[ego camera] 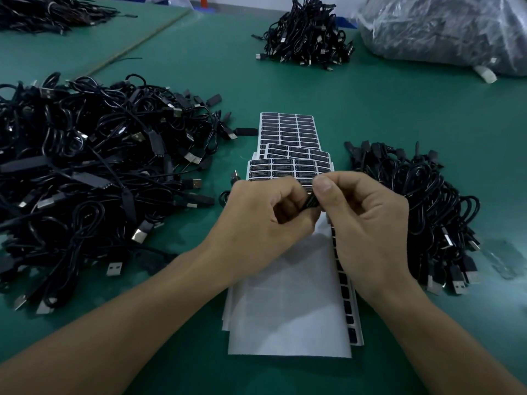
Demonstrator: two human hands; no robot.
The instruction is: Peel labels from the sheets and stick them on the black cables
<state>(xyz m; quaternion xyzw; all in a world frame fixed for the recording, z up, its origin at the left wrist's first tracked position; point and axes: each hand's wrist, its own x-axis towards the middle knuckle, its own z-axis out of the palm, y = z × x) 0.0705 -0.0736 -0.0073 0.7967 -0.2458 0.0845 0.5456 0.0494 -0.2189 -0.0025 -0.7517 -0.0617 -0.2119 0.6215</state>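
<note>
A clear plastic bag (445, 27) lies at the far right of the table; its contents are dark and bundled, too blurred through the film to name. The green table (370, 109) carries four heaps of black cables: a big pile (94, 166) on the left, a smaller right pile (413, 201), a far pile (308, 35) beyond the middle, and another heap (48, 12) in the far left corner.

In the middle the label sheets (288, 143) lie fanned, their long axis running away from the person, with black labels set crosswise in three columns. Nearer the person lies a white backing sheet (291, 295), with one column of labels along its right edge.

Above the sheets, the left hand (265, 212) and the right hand (368, 223) meet. Each grip is closed on a small black piece (312, 200), pinched between fingers and thumbs; whether it is a label or part of a cable cannot be told.
</note>
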